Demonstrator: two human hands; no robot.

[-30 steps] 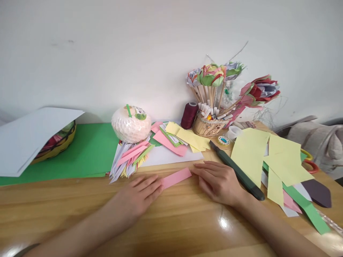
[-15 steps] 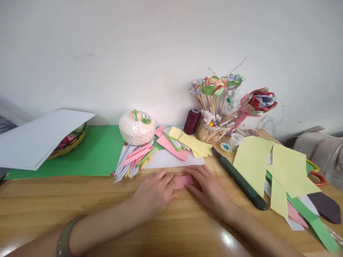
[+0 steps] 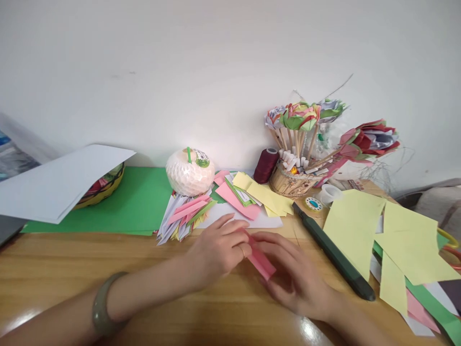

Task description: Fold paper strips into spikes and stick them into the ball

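A creased pink paper strip [image 3: 262, 263] is tilted between my two hands, just above the wooden table. My left hand [image 3: 224, 246] grips its upper end; a ring and a bangle show on that hand and wrist. Around the strip's right side curves my right hand [image 3: 293, 271], its thumb below and fingers above, touching or nearly touching the paper. Behind my hands lie a bundle of folded paper pieces [image 3: 185, 216] in several colours and a loose pile of pink, green and yellow strips [image 3: 268, 194] on a white sheet.
A dark green cutter-like tool [image 3: 333, 252] lies to the right, beside yellow paper sheets [image 3: 355, 226]. At the back stand a wrapped white coconut [image 3: 190, 173], a maroon thread spool [image 3: 266, 166] and a basket [image 3: 293, 183] of paper flowers. White sheets [image 3: 68, 178] cover another basket at left.
The pink strip has come up off the table and turned to a slant. My right hand has turned and opened out around it; the view has swung slightly left.
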